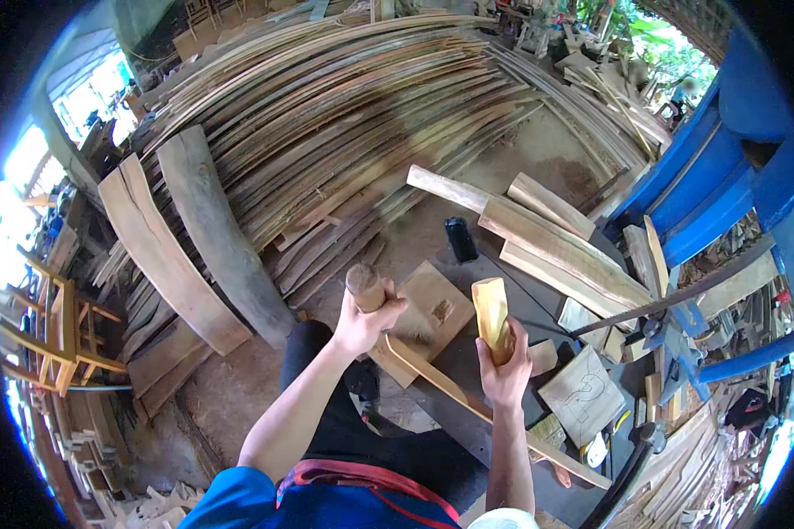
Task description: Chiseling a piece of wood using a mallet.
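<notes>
My left hand [367,324] is closed around a round-ended wooden piece [363,282], its blunt brown end facing up. My right hand [508,370] grips a pale yellow wooden block [490,304] with angled faces, held upright. Under and between the hands lies a square board [428,284] with a rough dark patch on it. A long thin wooden strip [437,377] runs diagonally from near my left hand, passing behind my right wrist. To the right of my right hand sits a flat board with a pencil drawing [582,395].
A black cylindrical container [459,240] stands beyond the hands, beside stacked planks [565,247]. A long dark blade [688,300] crosses the right side near blue machinery [723,185]. Two broad boards [172,256] lean at left, near a wooden chair [59,339]. Long timber [326,123] covers the far floor.
</notes>
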The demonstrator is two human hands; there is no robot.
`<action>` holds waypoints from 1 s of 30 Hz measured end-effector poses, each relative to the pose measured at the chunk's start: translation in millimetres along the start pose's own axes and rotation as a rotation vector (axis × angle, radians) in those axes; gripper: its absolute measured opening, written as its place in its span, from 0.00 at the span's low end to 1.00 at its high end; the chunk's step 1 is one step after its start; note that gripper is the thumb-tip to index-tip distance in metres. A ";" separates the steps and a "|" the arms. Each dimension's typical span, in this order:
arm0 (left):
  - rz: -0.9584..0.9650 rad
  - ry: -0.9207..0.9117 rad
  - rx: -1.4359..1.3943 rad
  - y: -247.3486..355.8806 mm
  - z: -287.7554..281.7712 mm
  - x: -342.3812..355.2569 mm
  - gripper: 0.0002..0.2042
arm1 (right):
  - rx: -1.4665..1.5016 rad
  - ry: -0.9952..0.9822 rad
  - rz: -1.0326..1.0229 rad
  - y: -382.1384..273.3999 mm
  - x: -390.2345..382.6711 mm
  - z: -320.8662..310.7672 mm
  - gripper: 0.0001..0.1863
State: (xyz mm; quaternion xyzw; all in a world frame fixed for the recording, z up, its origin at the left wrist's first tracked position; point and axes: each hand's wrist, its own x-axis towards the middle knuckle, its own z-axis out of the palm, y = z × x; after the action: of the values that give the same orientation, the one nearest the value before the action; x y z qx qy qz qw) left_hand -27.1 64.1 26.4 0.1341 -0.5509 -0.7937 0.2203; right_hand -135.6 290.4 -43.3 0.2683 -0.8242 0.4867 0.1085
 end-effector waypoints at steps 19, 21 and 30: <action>-0.040 -0.031 -0.001 0.7 -11.7 9.3 0.11 | 0.006 -0.014 0.010 6.1 4.0 1.6 0.29; -0.028 0.065 -0.033 3.7 -3.6 4.6 0.09 | 0.023 -0.027 0.020 3.8 2.8 2.1 0.29; 0.043 -0.062 0.101 -6.1 -9.7 9.1 0.17 | 0.025 -0.039 -0.024 -6.2 6.3 0.8 0.26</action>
State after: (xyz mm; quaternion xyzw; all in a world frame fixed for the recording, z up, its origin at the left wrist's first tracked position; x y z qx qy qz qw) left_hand -31.8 53.5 17.5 0.1084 -0.5996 -0.7638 0.2131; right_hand -137.4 285.2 -36.4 0.2889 -0.8169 0.4902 0.0950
